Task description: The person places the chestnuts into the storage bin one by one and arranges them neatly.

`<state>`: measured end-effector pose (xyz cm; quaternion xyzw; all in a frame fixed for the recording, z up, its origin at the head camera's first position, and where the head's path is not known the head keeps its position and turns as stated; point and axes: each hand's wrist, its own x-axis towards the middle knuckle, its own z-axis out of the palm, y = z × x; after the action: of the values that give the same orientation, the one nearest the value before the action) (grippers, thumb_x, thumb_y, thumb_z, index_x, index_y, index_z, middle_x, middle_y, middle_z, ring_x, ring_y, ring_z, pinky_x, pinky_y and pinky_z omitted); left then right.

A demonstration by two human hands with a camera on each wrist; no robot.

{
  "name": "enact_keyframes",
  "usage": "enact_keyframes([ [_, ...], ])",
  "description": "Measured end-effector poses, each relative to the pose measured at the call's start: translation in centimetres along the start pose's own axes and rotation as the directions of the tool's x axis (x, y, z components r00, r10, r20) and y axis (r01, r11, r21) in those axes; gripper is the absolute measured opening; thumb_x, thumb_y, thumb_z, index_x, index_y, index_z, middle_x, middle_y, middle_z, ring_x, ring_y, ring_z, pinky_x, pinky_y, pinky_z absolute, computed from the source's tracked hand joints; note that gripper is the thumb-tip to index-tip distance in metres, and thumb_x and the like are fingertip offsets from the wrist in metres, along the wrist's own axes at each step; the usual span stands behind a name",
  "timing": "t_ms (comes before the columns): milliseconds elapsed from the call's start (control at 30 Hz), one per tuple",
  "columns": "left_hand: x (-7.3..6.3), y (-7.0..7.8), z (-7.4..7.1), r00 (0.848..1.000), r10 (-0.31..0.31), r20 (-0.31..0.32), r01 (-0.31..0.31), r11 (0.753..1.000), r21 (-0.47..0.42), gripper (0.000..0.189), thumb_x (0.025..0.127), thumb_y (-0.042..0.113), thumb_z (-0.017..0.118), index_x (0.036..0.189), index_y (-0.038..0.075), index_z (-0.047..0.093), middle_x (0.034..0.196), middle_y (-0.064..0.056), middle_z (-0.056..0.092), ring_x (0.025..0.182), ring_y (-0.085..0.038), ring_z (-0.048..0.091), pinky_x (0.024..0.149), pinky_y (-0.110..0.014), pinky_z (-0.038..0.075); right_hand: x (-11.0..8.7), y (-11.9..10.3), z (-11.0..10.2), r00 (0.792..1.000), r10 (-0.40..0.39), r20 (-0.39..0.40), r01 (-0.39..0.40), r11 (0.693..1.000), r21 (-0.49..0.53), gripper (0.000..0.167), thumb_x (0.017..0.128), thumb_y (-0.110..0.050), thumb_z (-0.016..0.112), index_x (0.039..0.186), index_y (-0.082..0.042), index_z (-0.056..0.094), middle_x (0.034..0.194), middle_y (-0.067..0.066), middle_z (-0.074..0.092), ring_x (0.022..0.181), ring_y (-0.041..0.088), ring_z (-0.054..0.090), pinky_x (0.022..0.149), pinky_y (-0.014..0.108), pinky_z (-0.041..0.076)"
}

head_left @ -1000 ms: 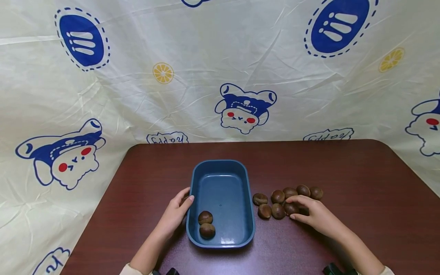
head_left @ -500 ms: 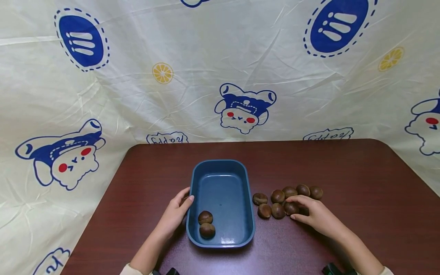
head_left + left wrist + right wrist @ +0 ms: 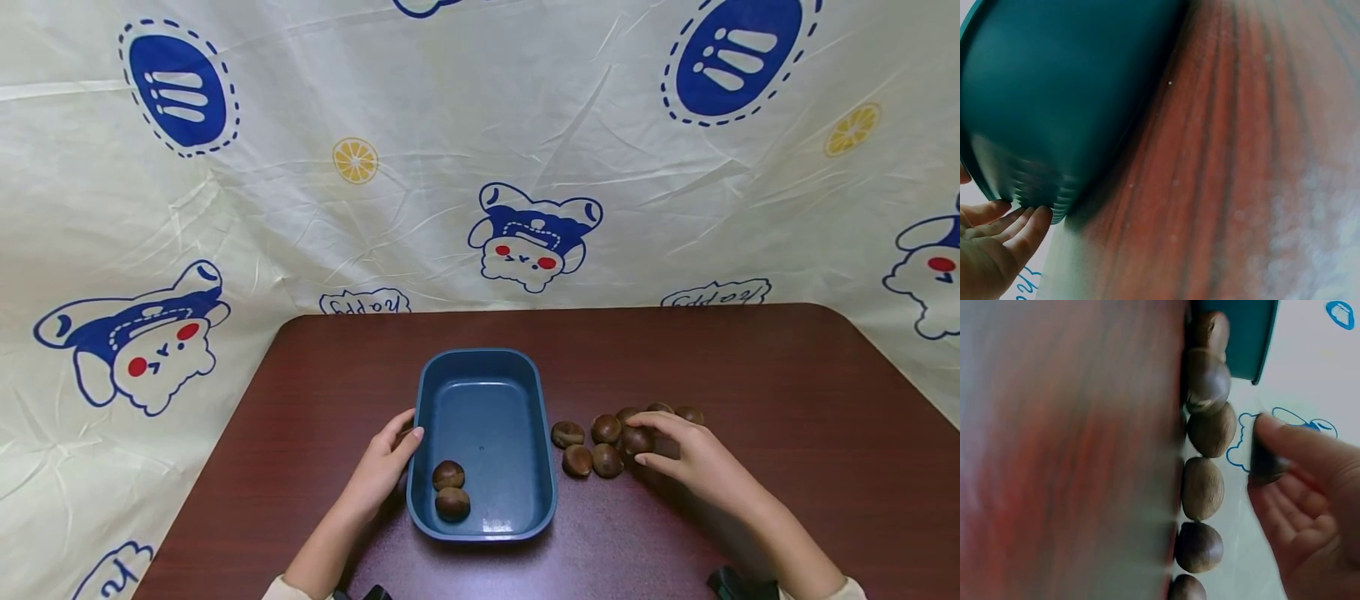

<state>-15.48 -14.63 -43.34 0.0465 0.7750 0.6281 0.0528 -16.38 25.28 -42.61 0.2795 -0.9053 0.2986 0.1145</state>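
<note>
A blue rectangular tray (image 3: 489,400) stands on the table with two chestnuts (image 3: 452,504) inside, near its left front part. My left hand (image 3: 380,462) holds the tray at its left side: the thumb lies at the rim, and the fingers (image 3: 1029,231) touch the outer wall in the left wrist view. Right of the tray, my right hand (image 3: 693,454) pinches one chestnut (image 3: 637,442) between thumb and fingers. In the right wrist view this chestnut (image 3: 1265,459) is off the table, beside the row of loose ones. Part of it is hidden by the thumb.
Several loose chestnuts (image 3: 606,460) lie in a cluster on the brown table (image 3: 360,358), right of the tray. Some at the back are partly covered by the right hand. A white printed cloth (image 3: 420,233) hangs behind the table.
My right hand has lifted slightly away from the table with a chestnut between thumb and fingers. The left hand and the tray stay where they were.
</note>
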Motion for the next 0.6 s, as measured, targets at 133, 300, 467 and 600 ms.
enact_keyframes([
  [133, 0.0, 0.0, 0.0, 1.0, 0.0, 0.001, 0.0, 1.0, 0.001, 0.049, 0.094, 0.024, 0.048, 0.134, -0.002, 0.035, 0.128, -0.022, 0.044, 0.113, -0.033, 0.046, 0.09, -0.045, 0.039, 0.5, -0.5, -0.4, 1.0, -0.024, -0.016, 0.025, 0.999, 0.024, 0.042, 0.071, -0.001, 0.074, 0.11, -0.007, 0.058, 0.106, -0.001, 0.059, 0.087, 0.009, 0.057, 0.072, 0.027, 0.048],
  [300, 0.0, 0.0, 0.1, 1.0, 0.007, 0.005, -0.007, 1.0, -0.005, 0.048, 0.094, 0.024, 0.048, 0.133, -0.002, 0.036, 0.127, -0.022, 0.046, 0.111, -0.032, 0.048, 0.09, -0.044, 0.039, 0.9, -1.2, -0.7, 0.999, -0.02, -0.04, 0.021, 0.999, 0.043, 0.044, 0.071, 0.001, 0.073, 0.11, -0.009, 0.058, 0.107, -0.001, 0.058, 0.088, 0.008, 0.056, 0.071, 0.028, 0.049],
  [467, 0.0, 0.0, 0.1, 1.0, 0.002, -0.001, -0.002, 1.0, 0.0, 0.049, 0.094, 0.024, 0.048, 0.133, -0.002, 0.036, 0.127, -0.022, 0.045, 0.112, -0.032, 0.047, 0.09, -0.045, 0.039, 1.8, -2.0, -0.7, 1.0, -0.008, -0.026, 0.01, 0.999, 0.054, 0.044, 0.073, -0.002, 0.073, 0.113, -0.011, 0.057, 0.111, 0.0, 0.057, 0.092, 0.009, 0.055, 0.07, 0.031, 0.049],
  [600, 0.0, 0.0, 0.0, 1.0, 0.0, -0.005, 0.0, 1.0, 0.008, 0.049, 0.094, 0.025, 0.048, 0.134, -0.001, 0.036, 0.128, -0.022, 0.045, 0.113, -0.033, 0.046, 0.09, -0.046, 0.039, 2.9, -2.9, -0.6, 1.0, -0.014, -0.017, 0.015, 0.998, 0.06, 0.044, 0.073, -0.004, 0.073, 0.114, -0.01, 0.057, 0.112, -0.001, 0.057, 0.097, 0.012, 0.054, 0.073, 0.033, 0.048],
])
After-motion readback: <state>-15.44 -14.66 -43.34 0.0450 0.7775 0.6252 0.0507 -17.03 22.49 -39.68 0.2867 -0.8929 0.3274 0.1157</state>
